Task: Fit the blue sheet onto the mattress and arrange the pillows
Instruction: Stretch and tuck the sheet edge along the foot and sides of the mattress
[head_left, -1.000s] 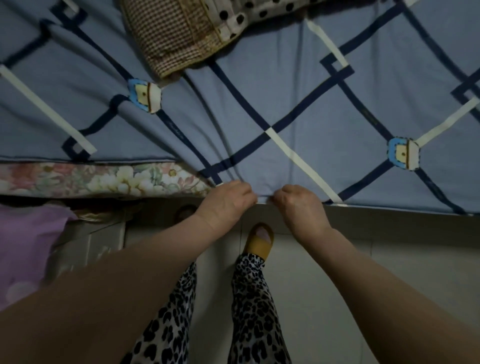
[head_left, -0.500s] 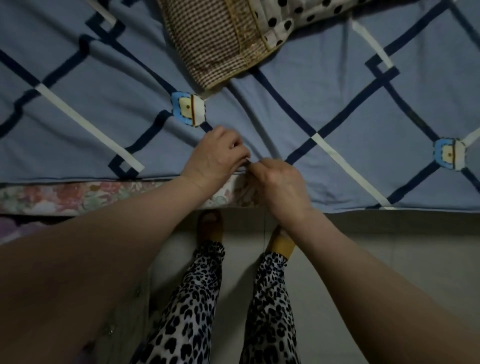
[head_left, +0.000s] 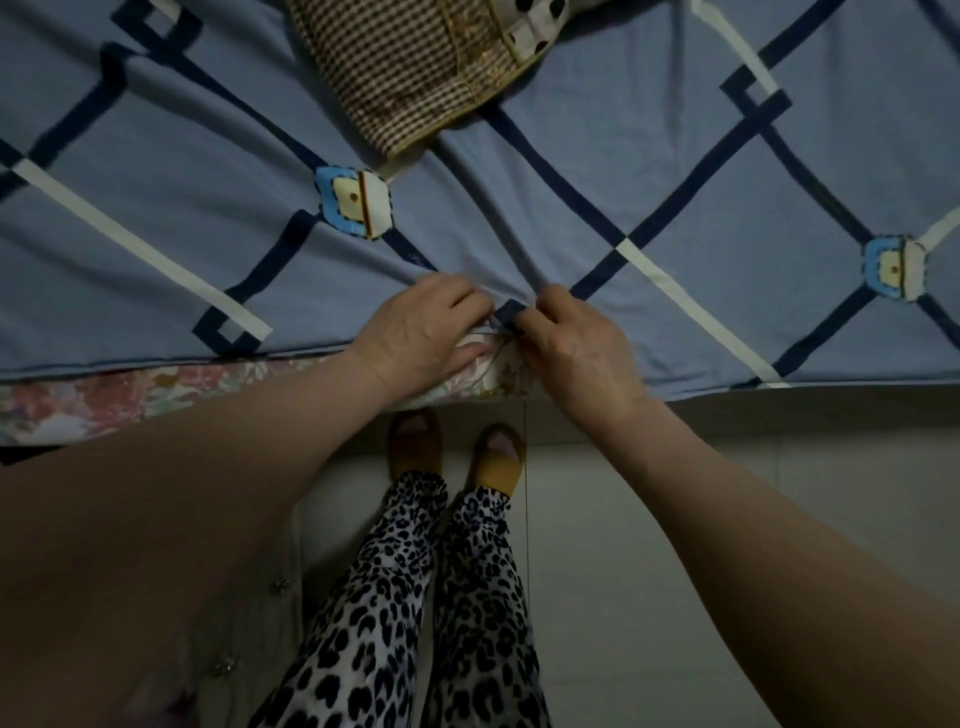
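The person is standing on the tiled floor (head_left: 727, 519) in leopard-print trousers (head_left: 415, 597) and yellow slippers (head_left: 497, 467), toes pointing at the mattress (head_left: 156, 387). Its floral side is showing just beyond the feet, running off to the left under the sheet's hem. At the mattress edge, the left hand (head_left: 421, 332) is curling its fingers around a bunched bit of the sheet (head_left: 649, 171), thumb lying along the floral side. Right beside it, almost touching, the right hand (head_left: 576, 348) is pinching the same hem, with folds fanning away from that pinch across the bed. The sheet is lying spread over the mattress top, hanging lower to the right of the hands. Farther across the mattress, a checked pillow (head_left: 410, 67) is resting on the sheet.
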